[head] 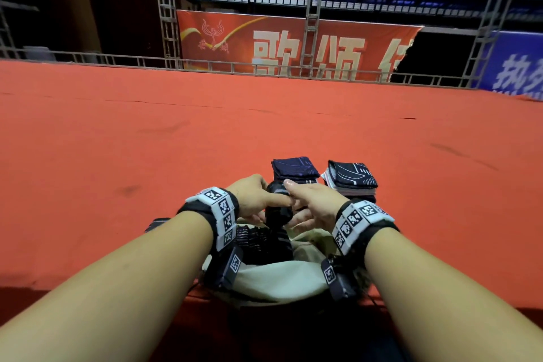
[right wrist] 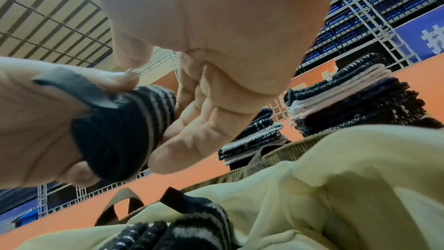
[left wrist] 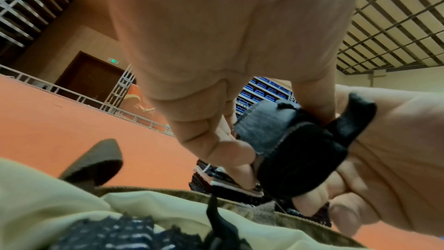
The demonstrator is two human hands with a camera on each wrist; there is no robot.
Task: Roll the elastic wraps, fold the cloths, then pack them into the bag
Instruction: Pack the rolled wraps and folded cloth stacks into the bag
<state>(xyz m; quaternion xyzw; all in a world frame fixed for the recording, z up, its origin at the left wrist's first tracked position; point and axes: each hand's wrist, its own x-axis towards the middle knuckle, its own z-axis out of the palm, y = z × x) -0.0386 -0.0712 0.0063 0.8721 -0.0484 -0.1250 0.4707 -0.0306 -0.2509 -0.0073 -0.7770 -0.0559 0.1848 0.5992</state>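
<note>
Rolled elastic wrap (head: 278, 209) (black, no legible label) gripped between both hands above bag (head: 276, 282)

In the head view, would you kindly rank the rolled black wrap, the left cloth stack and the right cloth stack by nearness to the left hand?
1. Rolled black elastic wrap: gripped by the left hand.
2. Left stack of folded dark cloths: just beyond.
3. Right stack of folded dark cloths: farther right.

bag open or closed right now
Open. The bag gapes beneath both hands, its pale lining exposed in both wrist views, with dark striped cloth already lying inside its mouth.
</note>
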